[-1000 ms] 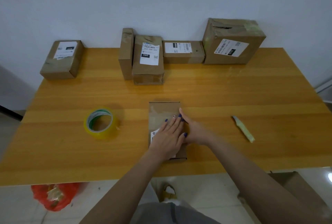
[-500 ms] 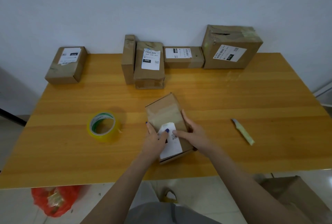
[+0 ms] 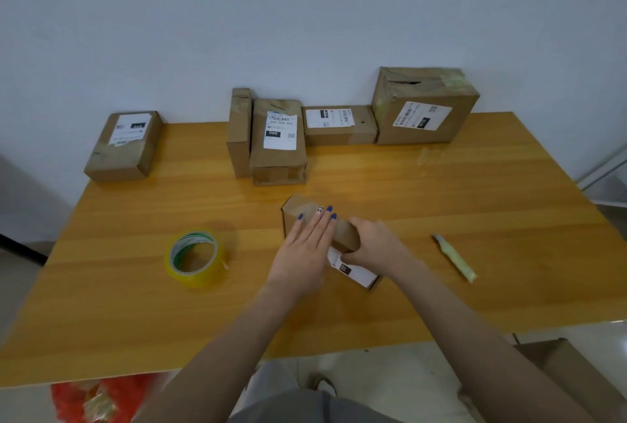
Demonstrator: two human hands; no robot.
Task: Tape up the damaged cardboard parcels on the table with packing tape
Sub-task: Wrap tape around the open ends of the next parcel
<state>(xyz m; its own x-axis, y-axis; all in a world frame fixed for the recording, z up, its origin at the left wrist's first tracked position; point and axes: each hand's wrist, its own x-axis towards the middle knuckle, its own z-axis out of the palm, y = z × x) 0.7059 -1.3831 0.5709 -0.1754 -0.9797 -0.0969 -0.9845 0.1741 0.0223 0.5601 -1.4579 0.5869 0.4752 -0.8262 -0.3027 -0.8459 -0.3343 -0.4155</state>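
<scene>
Lying far left: a brown box (image 3: 124, 146) with a torn white label, at the far left corner of the surface (image 3: 475, 202).
tape roll (image 3: 196, 258): yellowish, flat on the surface, left of the hands and apart from them.
far row: against the wall stand a narrow box (image 3: 239, 132) on edge, a labelled box (image 3: 279, 141) touching it, a low box (image 3: 339, 126), then a big box (image 3: 424, 105) with a gash in its top.
left grip (image 3: 300, 260): fingers straight, palm flat on top of the small parcel (image 3: 346, 235), curled round nothing.
small parcel: near the middle of the surface, turned askew, with a white label at its near right end, between tape roll and cutter (image 3: 454, 258).
right grip (image 3: 378, 246): fingers curled round the small parcel's right side, holding it.
cutter: pale green, right of the hands, lying alone.
</scene>
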